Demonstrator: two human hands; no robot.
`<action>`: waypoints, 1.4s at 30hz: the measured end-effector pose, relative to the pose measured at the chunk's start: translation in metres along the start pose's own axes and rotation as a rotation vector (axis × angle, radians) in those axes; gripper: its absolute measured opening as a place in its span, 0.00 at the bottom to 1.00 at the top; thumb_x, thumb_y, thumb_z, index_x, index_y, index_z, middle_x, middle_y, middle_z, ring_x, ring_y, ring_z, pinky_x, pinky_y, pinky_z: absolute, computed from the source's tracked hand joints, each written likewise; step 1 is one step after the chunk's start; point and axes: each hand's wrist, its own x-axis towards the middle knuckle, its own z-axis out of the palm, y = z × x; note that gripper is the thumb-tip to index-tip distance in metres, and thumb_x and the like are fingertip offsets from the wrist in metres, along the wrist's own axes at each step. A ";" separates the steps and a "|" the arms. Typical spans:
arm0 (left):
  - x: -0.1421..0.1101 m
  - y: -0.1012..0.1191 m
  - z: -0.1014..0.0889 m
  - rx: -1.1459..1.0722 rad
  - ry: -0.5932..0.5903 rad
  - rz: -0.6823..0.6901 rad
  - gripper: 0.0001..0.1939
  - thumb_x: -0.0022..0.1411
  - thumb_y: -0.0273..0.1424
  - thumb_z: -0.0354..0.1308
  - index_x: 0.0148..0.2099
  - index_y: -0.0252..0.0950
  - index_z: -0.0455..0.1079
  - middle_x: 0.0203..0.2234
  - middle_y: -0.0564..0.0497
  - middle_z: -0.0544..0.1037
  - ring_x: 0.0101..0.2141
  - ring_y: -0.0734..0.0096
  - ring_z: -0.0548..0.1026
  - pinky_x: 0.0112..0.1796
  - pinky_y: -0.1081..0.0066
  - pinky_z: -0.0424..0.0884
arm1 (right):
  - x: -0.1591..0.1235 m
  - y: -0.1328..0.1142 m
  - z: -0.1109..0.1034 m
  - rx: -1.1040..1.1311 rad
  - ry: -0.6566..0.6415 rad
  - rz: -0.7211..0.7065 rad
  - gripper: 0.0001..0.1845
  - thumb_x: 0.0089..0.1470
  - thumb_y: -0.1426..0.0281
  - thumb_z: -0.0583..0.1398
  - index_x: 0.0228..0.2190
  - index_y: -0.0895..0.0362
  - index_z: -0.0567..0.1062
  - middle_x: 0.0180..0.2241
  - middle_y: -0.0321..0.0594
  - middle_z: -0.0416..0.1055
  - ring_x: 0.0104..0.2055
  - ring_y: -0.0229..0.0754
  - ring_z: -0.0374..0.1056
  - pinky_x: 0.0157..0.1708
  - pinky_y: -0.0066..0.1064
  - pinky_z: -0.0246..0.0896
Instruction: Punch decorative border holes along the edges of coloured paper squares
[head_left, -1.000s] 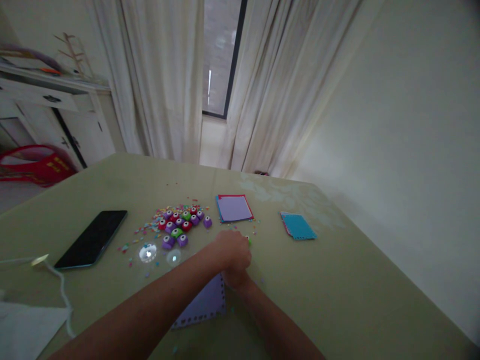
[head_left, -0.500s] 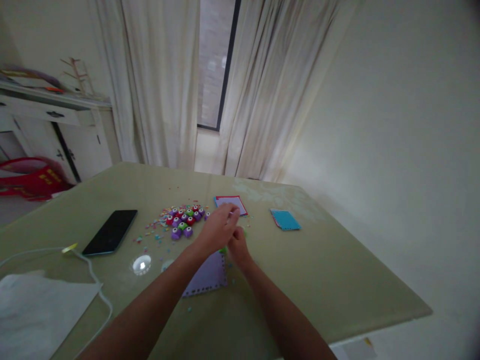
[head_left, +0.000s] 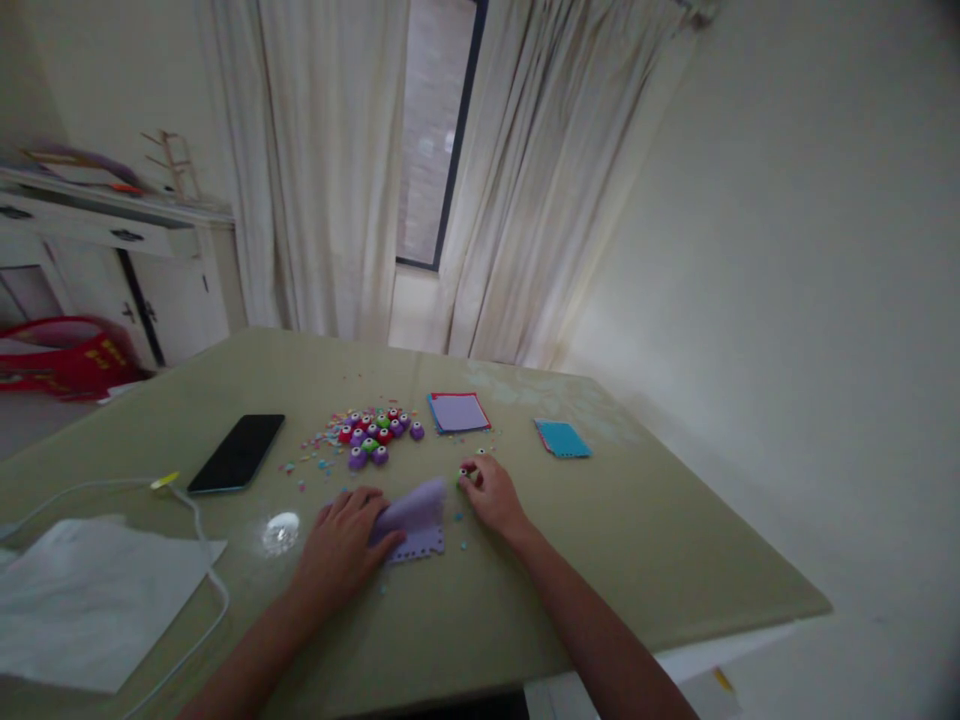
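My left hand (head_left: pixel 343 540) lies on the table with its thumb and fingers closed on the left edge of a lilac paper sheet (head_left: pixel 415 518), which bulges upward. The sheet's near edge has a punched scalloped border. My right hand (head_left: pixel 489 493) rests to the right of the sheet, its fingers pinched on a small green punch (head_left: pixel 466 473). A cluster of several small round punches (head_left: pixel 375 435), purple, red and green, sits farther back with paper bits scattered about it.
A black phone (head_left: pixel 238 452) lies at the left. A white cable (head_left: pixel 196 520) and a white paper sheet (head_left: pixel 82 602) are at the near left. A stack of coloured paper squares (head_left: pixel 457 411) and a blue punched sheet (head_left: pixel 562 439) lie farther back on the green table (head_left: pixel 637 540).
My left hand has dropped from above the punches to the lilac sheet and gripped its edge, lifting it. My right hand has shifted slightly right with the green punch. The camera has pulled back.
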 end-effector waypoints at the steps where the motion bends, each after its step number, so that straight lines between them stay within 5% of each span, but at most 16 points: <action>1: 0.002 0.000 -0.002 -0.035 -0.005 -0.002 0.16 0.61 0.42 0.59 0.45 0.40 0.79 0.51 0.40 0.82 0.54 0.43 0.77 0.57 0.50 0.68 | 0.000 0.001 -0.001 0.005 0.027 0.008 0.08 0.56 0.76 0.65 0.39 0.57 0.82 0.39 0.43 0.77 0.35 0.43 0.68 0.45 0.36 0.65; 4: 0.013 -0.001 -0.007 -0.165 -0.019 -0.023 0.14 0.62 0.42 0.57 0.42 0.41 0.78 0.39 0.45 0.85 0.43 0.49 0.81 0.47 0.58 0.73 | -0.002 -0.003 -0.003 0.054 0.099 0.009 0.09 0.61 0.69 0.63 0.42 0.57 0.82 0.43 0.46 0.78 0.39 0.45 0.71 0.47 0.38 0.67; 8: 0.036 -0.002 -0.011 -0.335 0.028 -0.045 0.22 0.61 0.48 0.59 0.50 0.39 0.76 0.37 0.49 0.85 0.38 0.52 0.82 0.40 0.61 0.76 | -0.005 -0.021 0.003 0.187 0.099 -0.020 0.21 0.72 0.58 0.53 0.45 0.56 0.83 0.40 0.45 0.81 0.42 0.46 0.75 0.44 0.35 0.68; 15: 0.062 0.014 -0.019 -0.535 0.060 -0.023 0.33 0.59 0.50 0.67 0.61 0.37 0.72 0.44 0.45 0.85 0.41 0.53 0.84 0.41 0.61 0.80 | 0.008 -0.058 -0.003 0.381 0.173 -0.009 0.15 0.64 0.58 0.63 0.34 0.57 0.79 0.29 0.38 0.75 0.30 0.40 0.67 0.33 0.30 0.62; 19: 0.071 0.026 -0.028 -0.848 0.091 -0.145 0.42 0.58 0.53 0.71 0.67 0.38 0.67 0.39 0.49 0.86 0.36 0.55 0.85 0.37 0.63 0.83 | 0.016 -0.068 -0.017 0.452 0.200 -0.028 0.14 0.62 0.58 0.64 0.30 0.55 0.77 0.26 0.35 0.71 0.29 0.39 0.63 0.32 0.30 0.60; 22: 0.074 0.026 -0.028 -0.978 0.137 -0.235 0.41 0.52 0.56 0.75 0.61 0.41 0.71 0.39 0.50 0.87 0.37 0.55 0.86 0.38 0.62 0.84 | 0.016 -0.068 -0.020 0.463 0.203 -0.015 0.14 0.61 0.59 0.65 0.30 0.55 0.78 0.26 0.35 0.70 0.29 0.39 0.62 0.31 0.30 0.59; 27: 0.064 0.012 -0.017 -0.985 0.004 -0.315 0.30 0.52 0.62 0.72 0.40 0.41 0.79 0.33 0.50 0.87 0.30 0.54 0.85 0.34 0.61 0.84 | 0.005 -0.061 -0.009 0.520 0.183 0.078 0.15 0.60 0.58 0.66 0.29 0.56 0.78 0.26 0.36 0.70 0.29 0.40 0.63 0.31 0.30 0.60; 33: 0.047 0.003 -0.013 -0.960 -0.097 -0.424 0.29 0.54 0.63 0.68 0.38 0.43 0.82 0.29 0.51 0.85 0.30 0.50 0.84 0.29 0.62 0.82 | -0.007 -0.052 0.003 0.643 0.161 0.210 0.18 0.61 0.55 0.67 0.30 0.56 0.78 0.25 0.35 0.68 0.27 0.39 0.61 0.28 0.29 0.58; 42: 0.041 -0.013 -0.007 -0.805 -0.025 -0.395 0.27 0.56 0.64 0.66 0.31 0.45 0.81 0.26 0.52 0.82 0.30 0.52 0.81 0.29 0.64 0.80 | -0.011 -0.053 -0.002 0.643 0.162 0.290 0.20 0.59 0.52 0.68 0.28 0.56 0.78 0.23 0.35 0.67 0.25 0.38 0.60 0.25 0.28 0.58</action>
